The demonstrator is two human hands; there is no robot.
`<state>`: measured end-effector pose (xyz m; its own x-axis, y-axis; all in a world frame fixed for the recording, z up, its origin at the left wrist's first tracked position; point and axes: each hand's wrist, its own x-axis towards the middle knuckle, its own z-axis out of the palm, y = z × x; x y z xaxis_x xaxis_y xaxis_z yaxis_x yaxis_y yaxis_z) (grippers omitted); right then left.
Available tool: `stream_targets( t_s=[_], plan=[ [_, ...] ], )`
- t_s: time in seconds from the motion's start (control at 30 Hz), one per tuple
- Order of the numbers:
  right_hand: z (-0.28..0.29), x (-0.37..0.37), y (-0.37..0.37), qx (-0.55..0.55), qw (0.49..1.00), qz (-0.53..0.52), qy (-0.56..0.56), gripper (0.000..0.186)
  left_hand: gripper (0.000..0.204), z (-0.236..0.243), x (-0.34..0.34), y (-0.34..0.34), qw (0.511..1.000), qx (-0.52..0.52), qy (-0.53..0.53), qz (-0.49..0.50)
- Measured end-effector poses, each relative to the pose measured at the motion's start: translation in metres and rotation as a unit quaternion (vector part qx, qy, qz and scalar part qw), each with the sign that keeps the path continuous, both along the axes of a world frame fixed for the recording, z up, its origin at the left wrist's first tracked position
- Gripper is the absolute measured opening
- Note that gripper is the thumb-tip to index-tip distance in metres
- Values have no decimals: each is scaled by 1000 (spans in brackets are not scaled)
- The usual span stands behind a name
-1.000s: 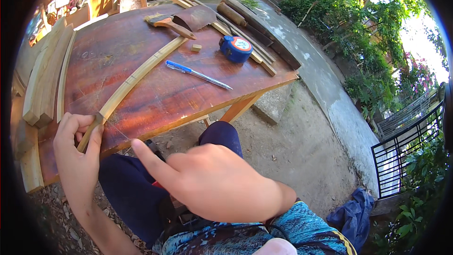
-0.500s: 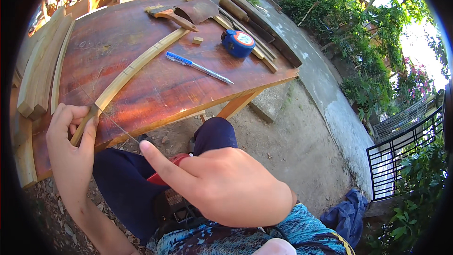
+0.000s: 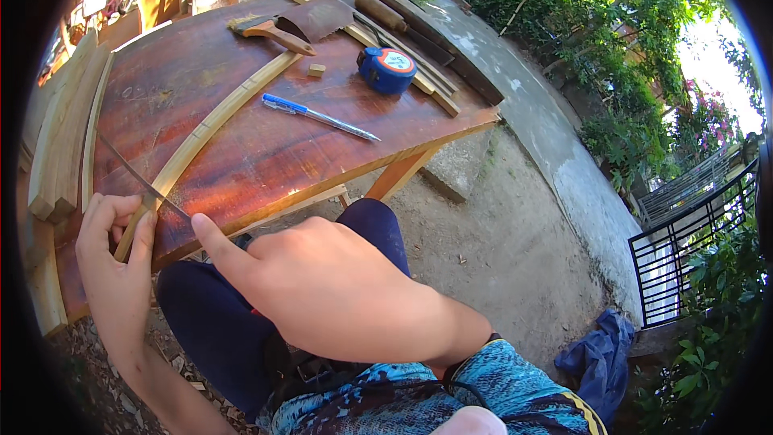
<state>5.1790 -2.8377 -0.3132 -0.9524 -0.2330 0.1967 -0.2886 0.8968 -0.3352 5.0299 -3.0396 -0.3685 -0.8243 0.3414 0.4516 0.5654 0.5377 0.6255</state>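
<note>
My left hand (image 3: 115,254) pinches the near end of a narrow wooden strip (image 3: 211,122), marked with several cross lines, against the table edge. Across this strip, just beyond my left fingers, lies the thin blade of a handsaw (image 3: 129,167), seen nearly edge-on. My right hand (image 3: 330,286) is closed around the saw's handle, its index finger stretched along the blade. The handle is almost wholly hidden behind that hand. A small wood offcut (image 3: 316,70) and a blue pen (image 3: 318,117) lie right of the strip.
On the brown table (image 3: 266,157) stand a blue tape measure (image 3: 386,70) and a wooden-handled brush (image 3: 274,33). Stacked wood pieces (image 3: 68,137) line its left side, with more strips (image 3: 431,80) at the far right. My legs (image 3: 213,322) are below the near edge.
My right hand has pushed the saw forward and left, so more blade reaches past the strip. My left hand keeps its hold. The whole view has shifted slightly.
</note>
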Motion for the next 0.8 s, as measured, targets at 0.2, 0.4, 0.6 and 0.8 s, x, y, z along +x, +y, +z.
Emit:
stream_targets(
  t_s=[0.2, 0.4, 0.6, 0.8],
  plan=[
    [9, 19, 4, 6, 999, 30, -27, 69, 11, 4, 6, 7, 1000, 15, 5, -2],
    [4, 3, -2, 44, 999, -4, 26, 68, 9, 3, 1, 6, 1000, 12, 24, -4],
    [12, 25, 0, 49, 998, 22, -24, 67, 11, 10, 7, -3, 999, -7, 31, 7],
    [6, -4, -5, -4, 999, -32, 13, 66, 16, 13, 5, 3, 1000, -3, 20, -9]
  ],
)
